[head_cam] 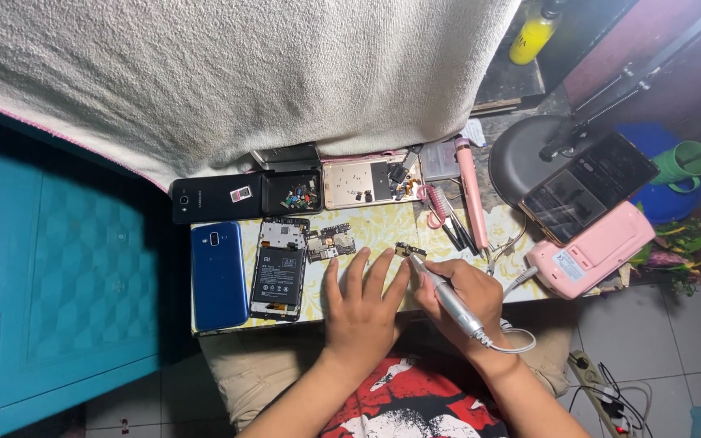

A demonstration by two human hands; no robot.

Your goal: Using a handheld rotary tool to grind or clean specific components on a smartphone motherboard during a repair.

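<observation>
Seemingly mid-repair, the right hand [458, 294] is gripping a slim silver pen-shaped corded tool [446, 297], tip touching a small green-gold circuit board [406, 249] at twelve o'clock of the flat, unclenched left hand [360, 302] that is steadying it, so fine tip control likely matters next.

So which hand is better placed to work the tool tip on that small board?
Right hand: it grips the corded pen tool, tip at the small board. Left hand lies flat beside it, empty.
</observation>
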